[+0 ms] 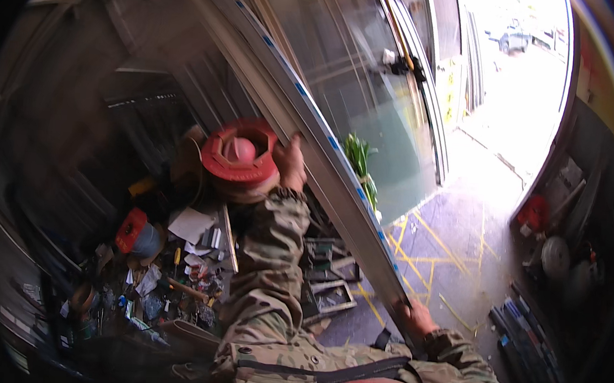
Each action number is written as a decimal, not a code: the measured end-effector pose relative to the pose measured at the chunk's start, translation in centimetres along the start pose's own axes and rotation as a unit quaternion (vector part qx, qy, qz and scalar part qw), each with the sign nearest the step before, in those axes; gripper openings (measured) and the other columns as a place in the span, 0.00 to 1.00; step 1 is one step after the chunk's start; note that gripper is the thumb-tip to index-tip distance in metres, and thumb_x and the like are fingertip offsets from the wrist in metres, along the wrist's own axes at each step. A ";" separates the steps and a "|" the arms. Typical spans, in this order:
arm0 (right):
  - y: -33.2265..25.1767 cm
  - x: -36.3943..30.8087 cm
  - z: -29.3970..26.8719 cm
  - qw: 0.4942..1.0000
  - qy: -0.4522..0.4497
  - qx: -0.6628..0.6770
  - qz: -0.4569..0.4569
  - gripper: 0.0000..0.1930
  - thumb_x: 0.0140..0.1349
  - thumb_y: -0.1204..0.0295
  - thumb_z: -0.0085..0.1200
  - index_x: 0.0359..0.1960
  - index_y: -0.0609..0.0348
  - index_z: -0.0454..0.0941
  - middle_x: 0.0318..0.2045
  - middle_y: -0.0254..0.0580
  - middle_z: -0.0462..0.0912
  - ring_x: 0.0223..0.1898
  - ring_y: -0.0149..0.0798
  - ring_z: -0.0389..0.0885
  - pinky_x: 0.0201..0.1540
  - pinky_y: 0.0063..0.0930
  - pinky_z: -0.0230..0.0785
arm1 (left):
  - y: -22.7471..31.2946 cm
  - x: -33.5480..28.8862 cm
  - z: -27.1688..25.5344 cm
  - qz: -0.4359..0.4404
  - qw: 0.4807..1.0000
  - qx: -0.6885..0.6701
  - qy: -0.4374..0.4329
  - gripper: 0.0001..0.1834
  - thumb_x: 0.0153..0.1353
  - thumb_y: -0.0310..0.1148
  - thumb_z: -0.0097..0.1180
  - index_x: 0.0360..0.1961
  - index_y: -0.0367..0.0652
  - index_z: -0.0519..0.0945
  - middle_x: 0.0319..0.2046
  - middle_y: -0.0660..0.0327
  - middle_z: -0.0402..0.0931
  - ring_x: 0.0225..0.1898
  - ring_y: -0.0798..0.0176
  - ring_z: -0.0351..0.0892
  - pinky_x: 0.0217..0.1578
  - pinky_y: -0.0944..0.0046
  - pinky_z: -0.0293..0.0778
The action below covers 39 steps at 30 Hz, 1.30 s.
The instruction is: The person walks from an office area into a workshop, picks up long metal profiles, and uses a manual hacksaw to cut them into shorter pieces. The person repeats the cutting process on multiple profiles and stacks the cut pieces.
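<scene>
Camouflage jacket (274, 360) below, long bar (326, 175) gripped above it.
At the left, a small spool (133, 230) with a red end lies among clutter (151, 280), with papers (191, 224) to its right and a little higher. Next comes a red reel (221, 170) (slightly blurred), just beside the left hand (291, 167), which is curled against the bar's left edge, thumb upward, its fingers mostly hidden. Marked with blue along one edge, the bar slants from the upper left down toward the lower middle, between the two hands. Just past that edge show a green plant (357, 154) and a glass panel (402, 159). The right hand (419, 319) is closed on the bar near its lower end. Yellow lines cross the floor (454, 230); dark strips (528, 338) lie farther right.
</scene>
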State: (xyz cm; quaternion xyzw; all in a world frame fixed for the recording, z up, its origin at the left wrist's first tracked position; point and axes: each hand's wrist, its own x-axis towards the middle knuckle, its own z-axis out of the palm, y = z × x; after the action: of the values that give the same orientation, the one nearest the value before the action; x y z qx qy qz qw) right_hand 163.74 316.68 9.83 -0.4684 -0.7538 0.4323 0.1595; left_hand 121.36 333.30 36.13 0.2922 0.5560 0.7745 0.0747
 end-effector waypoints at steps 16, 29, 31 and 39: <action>10.9 -6.3 0.3 0.923 -0.082 -0.049 0.373 0.20 0.61 0.57 0.50 0.40 0.64 0.80 0.40 0.55 0.82 0.45 0.53 0.80 0.47 0.42 0.71 | -22.5 13.1 -4.9 -0.228 0.964 0.133 0.003 0.28 0.55 0.45 0.64 0.40 0.25 0.75 0.39 0.50 0.79 0.33 0.55 0.82 0.29 0.58 0.79; 8.3 -13.4 2.7 0.886 -0.032 0.116 0.447 0.20 0.60 0.60 0.52 0.41 0.68 0.79 0.38 0.52 0.84 0.42 0.43 0.82 0.45 0.33 0.71 | -36.5 9.3 -4.3 -0.316 0.926 0.195 -0.074 0.25 0.58 0.37 0.63 0.50 0.28 0.75 0.47 0.53 0.78 0.42 0.59 0.78 0.44 0.61 0.74; 7.2 -14.2 2.3 0.878 -0.041 0.078 0.470 0.20 0.60 0.60 0.52 0.42 0.67 0.79 0.38 0.52 0.84 0.42 0.43 0.82 0.45 0.33 0.71 | -37.7 8.9 -5.0 -0.292 0.932 0.193 -0.091 0.25 0.56 0.43 0.65 0.46 0.34 0.77 0.38 0.60 0.78 0.27 0.65 0.75 0.22 0.66 0.70; 5.5 -14.6 4.2 0.864 -0.026 0.098 0.492 0.19 0.59 0.60 0.52 0.41 0.66 0.80 0.32 0.49 0.85 0.35 0.40 0.83 0.40 0.32 0.73 | -37.7 9.5 -4.8 -0.252 0.936 0.221 -0.111 0.26 0.56 0.38 0.65 0.48 0.28 0.76 0.47 0.54 0.78 0.43 0.59 0.78 0.45 0.60 0.74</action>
State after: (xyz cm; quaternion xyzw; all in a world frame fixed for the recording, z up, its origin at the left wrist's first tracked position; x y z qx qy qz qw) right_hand 171.62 303.25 5.46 -0.7492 -0.3827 0.5384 -0.0486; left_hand 103.13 347.59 4.50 0.2362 0.7567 0.5503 0.2623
